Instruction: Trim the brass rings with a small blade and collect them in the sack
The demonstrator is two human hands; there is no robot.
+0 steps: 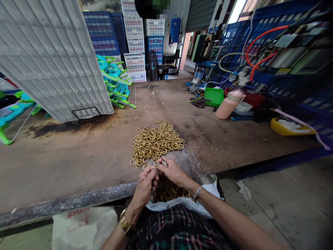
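Observation:
A loose pile of brass-coloured rings (156, 140) lies on the worktable (104, 163) in front of me. At the table's near edge, my left hand (147, 180) is closed, its fingertips pinched on a ring that is mostly hidden. Right beside it, my right hand (171, 171) is closed too, with a small pointed tool (164, 162) held between its fingers; its fingertips meet those of my left hand. Below both hands, more rings (173, 192) sit in an open white bag (212, 187) at my lap.
A grey ribbed panel (52, 52) stands at the left, with green and turquoise hangers (117, 81) behind it. At the right are a pink bottle (227, 106), a green tray (213, 96) and a yellow tray (291, 127). Stacked crates (134, 41) stand beyond the table.

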